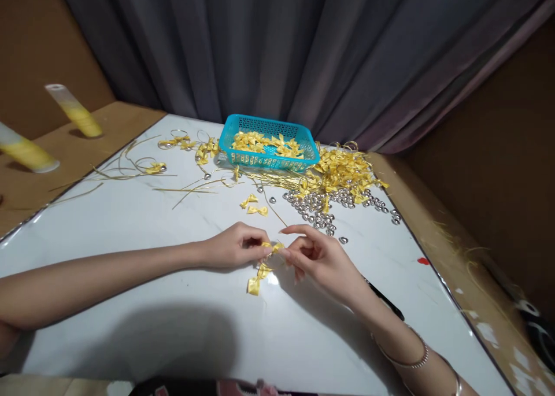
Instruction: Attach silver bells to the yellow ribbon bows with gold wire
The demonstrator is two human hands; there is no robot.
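Note:
My left hand (234, 247) and my right hand (318, 257) meet over the middle of the white table (130, 234). Both pinch a small yellow ribbon bow (272, 247) between their fingertips. A gold string runs from the bow away toward the far pile. More yellow bows (259, 276) hang or lie just below the pinched one, touching the table. The right index finger is stretched out above the bow.
A turquoise basket (269, 143) with yellow bows stands at the back. Right of it lie a heap of yellow bows (342, 173) and several silver beads (323, 211). Two loose bows (255, 205), gold strings (130, 173), two yellow rolls (76, 111) at the left, a black pen (385, 300).

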